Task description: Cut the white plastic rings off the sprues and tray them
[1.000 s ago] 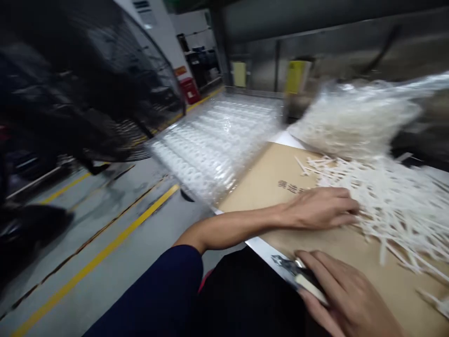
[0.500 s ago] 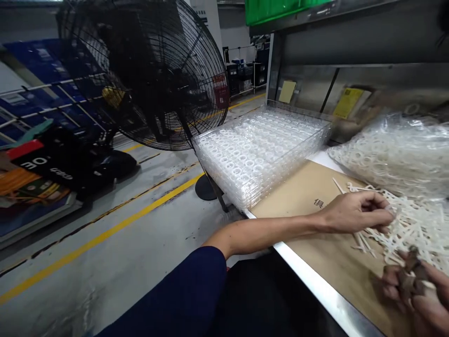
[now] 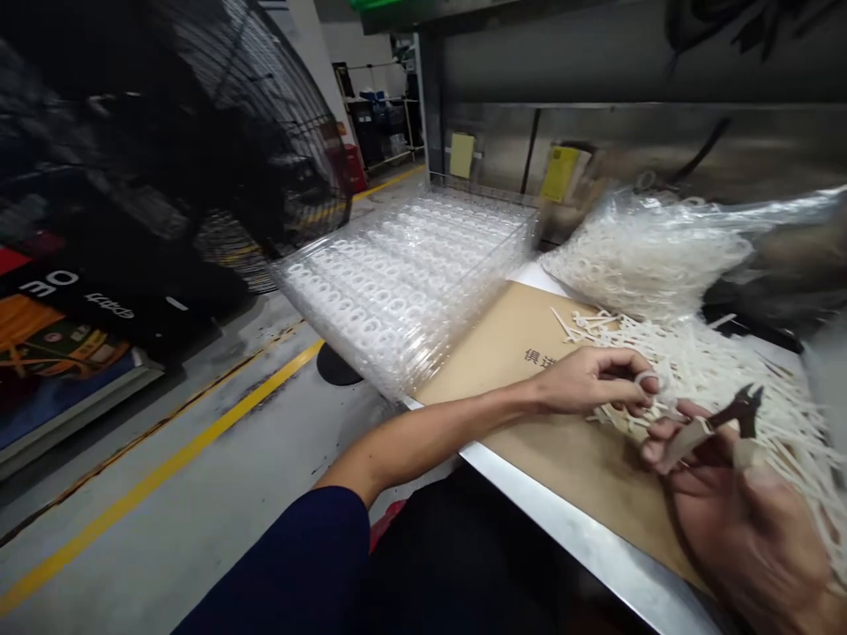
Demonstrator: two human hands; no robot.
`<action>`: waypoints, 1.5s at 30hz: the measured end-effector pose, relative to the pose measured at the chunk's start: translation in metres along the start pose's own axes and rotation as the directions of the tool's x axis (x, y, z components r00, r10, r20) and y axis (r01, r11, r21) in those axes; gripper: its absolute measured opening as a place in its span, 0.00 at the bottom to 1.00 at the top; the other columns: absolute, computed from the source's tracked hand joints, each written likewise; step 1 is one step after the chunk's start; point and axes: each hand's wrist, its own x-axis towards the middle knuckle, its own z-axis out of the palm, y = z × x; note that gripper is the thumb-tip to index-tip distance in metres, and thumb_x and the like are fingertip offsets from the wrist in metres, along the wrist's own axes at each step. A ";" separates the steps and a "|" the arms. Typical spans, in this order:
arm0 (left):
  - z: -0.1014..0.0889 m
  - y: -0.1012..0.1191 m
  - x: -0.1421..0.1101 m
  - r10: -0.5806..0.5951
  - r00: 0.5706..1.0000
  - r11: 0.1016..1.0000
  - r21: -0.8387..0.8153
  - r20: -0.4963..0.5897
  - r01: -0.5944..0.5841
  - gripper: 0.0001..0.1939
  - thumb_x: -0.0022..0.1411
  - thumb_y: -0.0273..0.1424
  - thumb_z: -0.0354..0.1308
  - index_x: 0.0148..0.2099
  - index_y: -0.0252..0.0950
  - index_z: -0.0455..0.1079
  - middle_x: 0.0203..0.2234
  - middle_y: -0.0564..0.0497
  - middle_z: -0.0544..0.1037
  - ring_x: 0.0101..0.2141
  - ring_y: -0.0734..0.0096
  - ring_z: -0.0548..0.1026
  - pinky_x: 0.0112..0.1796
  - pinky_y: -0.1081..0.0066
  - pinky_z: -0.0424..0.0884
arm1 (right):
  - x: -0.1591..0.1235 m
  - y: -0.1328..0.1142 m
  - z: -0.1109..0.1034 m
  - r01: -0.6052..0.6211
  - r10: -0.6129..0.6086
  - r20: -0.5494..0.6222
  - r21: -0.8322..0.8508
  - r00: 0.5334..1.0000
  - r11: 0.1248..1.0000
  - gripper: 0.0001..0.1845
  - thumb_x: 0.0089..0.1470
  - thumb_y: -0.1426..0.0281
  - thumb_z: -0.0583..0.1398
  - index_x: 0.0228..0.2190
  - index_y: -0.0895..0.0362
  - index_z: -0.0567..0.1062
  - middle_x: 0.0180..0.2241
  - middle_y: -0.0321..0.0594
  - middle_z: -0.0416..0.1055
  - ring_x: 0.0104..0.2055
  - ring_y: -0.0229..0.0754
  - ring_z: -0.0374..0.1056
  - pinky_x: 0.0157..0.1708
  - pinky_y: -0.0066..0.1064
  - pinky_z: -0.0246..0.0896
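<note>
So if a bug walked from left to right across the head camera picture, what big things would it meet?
The black fan → the stack of clear trays → the left hand → the cutters held in the right hand.

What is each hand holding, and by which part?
The left hand pinches a small pale ring by its rim; the right hand holds the cutters by their handles.

Kinda dim overall, glare on the clear trays (image 3: pixel 410 273), and the fan (image 3: pixel 278 115) left of them looks blurry.
</note>
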 end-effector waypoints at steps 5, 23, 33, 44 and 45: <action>0.006 0.017 -0.009 -0.032 0.998 0.998 0.058 -0.051 0.035 0.28 0.57 0.54 0.70 0.38 0.32 0.72 0.30 0.49 0.79 0.29 0.74 0.78 0.35 0.72 0.74 | -0.004 -0.009 0.011 -0.195 0.269 -0.183 0.343 0.946 0.919 0.22 0.69 0.58 0.50 0.57 0.50 0.72 0.45 0.50 0.73 0.40 0.52 0.76 0.38 0.47 0.76; 0.007 0.026 -0.024 0.289 0.957 0.672 0.711 0.006 -0.208 0.18 0.62 0.36 0.71 0.52 0.35 0.79 0.39 0.44 0.82 0.36 0.67 0.79 0.39 0.68 0.77 | -0.003 -0.025 0.005 -0.193 0.285 -0.209 0.376 0.935 0.907 0.28 0.64 0.51 0.60 0.59 0.54 0.72 0.50 0.48 0.72 0.42 0.48 0.73 0.45 0.45 0.71; 0.010 0.025 -0.032 0.472 0.875 0.664 0.696 -0.105 -0.275 0.20 0.58 0.28 0.74 0.54 0.38 0.80 0.39 0.47 0.81 0.38 0.67 0.79 0.42 0.69 0.77 | -0.009 -0.030 0.006 -0.202 0.315 -0.130 0.533 0.940 0.822 0.27 0.67 0.55 0.61 0.62 0.52 0.73 0.47 0.44 0.71 0.45 0.46 0.69 0.49 0.41 0.66; 0.008 0.027 -0.033 0.548 0.828 0.607 0.736 -0.114 -0.300 0.21 0.58 0.25 0.73 0.54 0.39 0.79 0.38 0.48 0.81 0.37 0.68 0.79 0.42 0.68 0.76 | -0.017 -0.016 0.017 -0.351 0.372 0.057 0.490 0.926 0.798 0.25 0.70 0.55 0.57 0.63 0.50 0.72 0.46 0.41 0.71 0.42 0.41 0.69 0.45 0.36 0.67; 0.007 0.027 -0.032 0.550 0.827 0.600 0.742 -0.111 -0.299 0.21 0.58 0.25 0.73 0.54 0.38 0.79 0.38 0.48 0.81 0.38 0.68 0.79 0.42 0.68 0.76 | -0.015 -0.016 0.016 -0.368 0.382 0.074 0.481 0.921 0.796 0.24 0.71 0.55 0.57 0.62 0.50 0.72 0.46 0.41 0.71 0.42 0.41 0.69 0.45 0.36 0.67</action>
